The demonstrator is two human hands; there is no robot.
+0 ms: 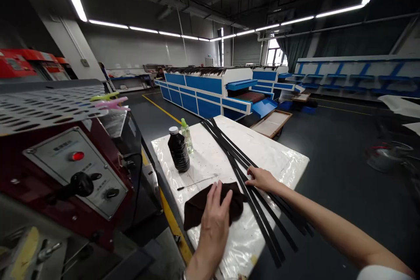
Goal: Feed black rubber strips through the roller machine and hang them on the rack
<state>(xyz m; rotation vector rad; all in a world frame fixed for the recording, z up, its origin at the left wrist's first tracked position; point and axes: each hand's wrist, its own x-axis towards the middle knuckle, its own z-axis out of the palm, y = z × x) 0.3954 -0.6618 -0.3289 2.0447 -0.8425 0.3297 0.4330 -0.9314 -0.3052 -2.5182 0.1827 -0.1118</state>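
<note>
Long black strips (234,157) lie in a loose, crossing bundle over the white-covered table (278,153), their near ends hanging past its edge. My right hand (262,179) is at the middle of the bundle, thumb and fingers closed on a strip. A crumpled dark brown cloth (195,210) lies left of the strips. On it rests my left hand (215,212), palm down with the fingers stretched out. Beyond the cloth stand a dark bottle with a white cap (179,151) and a clear bottle with a green top (187,135). A thin dark-tipped stick (197,182) lies between.
Close on my left is a dark red machine with a control panel (78,170) and a protruding black lever (82,183). Green and pink clips (111,103) sit on its perforated plate (49,100). A blue and white conveyor machine (203,92) stands behind the table.
</note>
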